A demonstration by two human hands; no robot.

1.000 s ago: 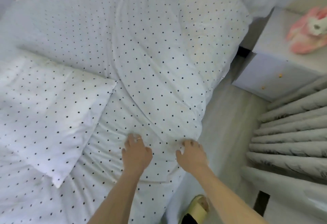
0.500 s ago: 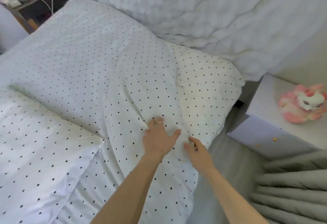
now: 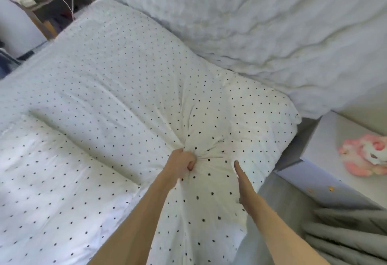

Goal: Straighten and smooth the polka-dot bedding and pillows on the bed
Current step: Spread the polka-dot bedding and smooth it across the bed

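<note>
Fabric bunches in the left hand (image 3: 182, 165), which half a second ago lay flat with spread fingers. It now clenches a fistful of the polka-dot duvet (image 3: 125, 88) near the bed edge by the nightstand (image 3: 335, 139), and creases fan out from the fist. The right hand (image 3: 244, 183) lies just beside it, fingers straight and edge-on against the cover, gripping nothing. The polka-dot pillow (image 3: 52, 170) rests at lower left beside the duvet. The grip suggests a tug is coming, so smoothing looks unfinished here. No brand, label or writing is legible.
</note>
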